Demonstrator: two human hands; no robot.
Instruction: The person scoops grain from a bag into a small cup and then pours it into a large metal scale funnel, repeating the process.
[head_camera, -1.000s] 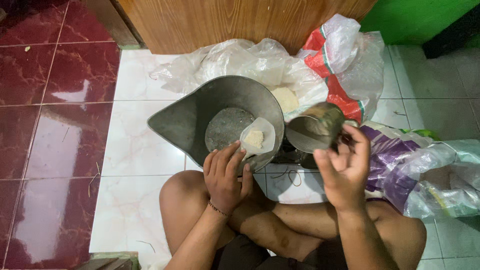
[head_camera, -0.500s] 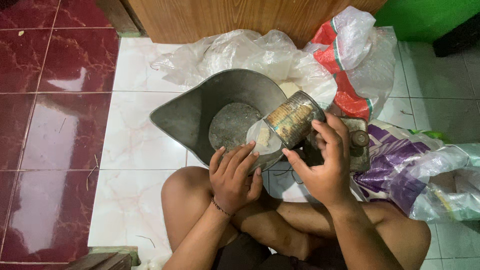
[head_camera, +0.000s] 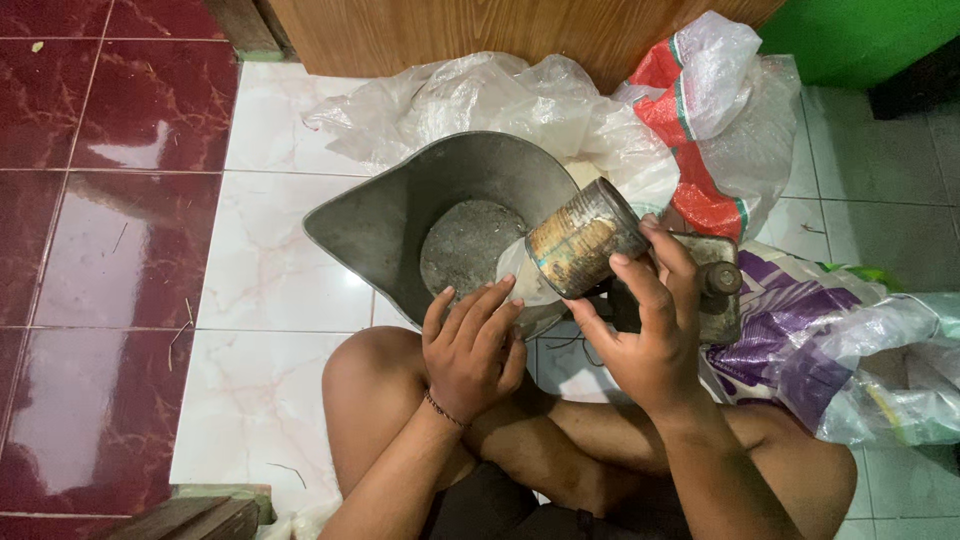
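I sit cross-legged on the tiled floor. My right hand (head_camera: 650, 335) grips a rusty metal can (head_camera: 582, 238), tipped on its side with its mouth toward a small clear plastic bag (head_camera: 522, 280). My left hand (head_camera: 470, 345) holds that bag at the near rim of a grey metal scoop-shaped pan (head_camera: 400, 220), which has a pale dusty patch in its bottom. The bag's contents are hidden by the can and my fingers.
A metal scale base (head_camera: 715, 290) sits under my right hand. A large clear plastic sack (head_camera: 480, 95), a red-and-white sack (head_camera: 700, 130) and a purple-and-white bag (head_camera: 800, 320) lie around. Behind stands a wooden door (head_camera: 500, 25); a green wall (head_camera: 860, 35) is at right.
My right hand has swung the can from the right over to the pan and tipped it down against the small bag. My left hand stays at the bag.
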